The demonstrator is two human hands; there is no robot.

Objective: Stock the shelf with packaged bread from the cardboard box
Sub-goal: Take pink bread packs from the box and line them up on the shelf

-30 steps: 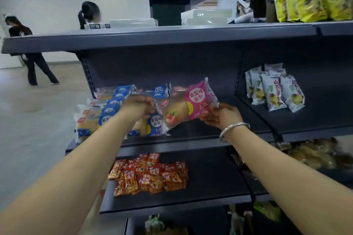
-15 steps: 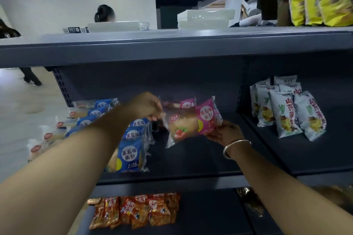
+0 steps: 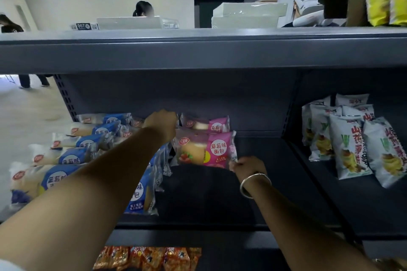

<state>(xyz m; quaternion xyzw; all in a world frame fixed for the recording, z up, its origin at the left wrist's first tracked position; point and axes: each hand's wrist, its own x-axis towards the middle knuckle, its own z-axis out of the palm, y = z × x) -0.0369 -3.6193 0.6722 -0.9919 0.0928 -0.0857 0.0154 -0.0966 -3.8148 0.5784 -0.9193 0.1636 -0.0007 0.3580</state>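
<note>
Two hands hold one pink bread pack (image 3: 206,149) at the back of the dark shelf (image 3: 253,182); our left hand (image 3: 163,124) curls on its top corner, our right hand (image 3: 246,166) pinches its bottom corner; let go early and it may flop onto the blue packs (image 3: 72,156); people stand behind, in a white-walled room.
</note>
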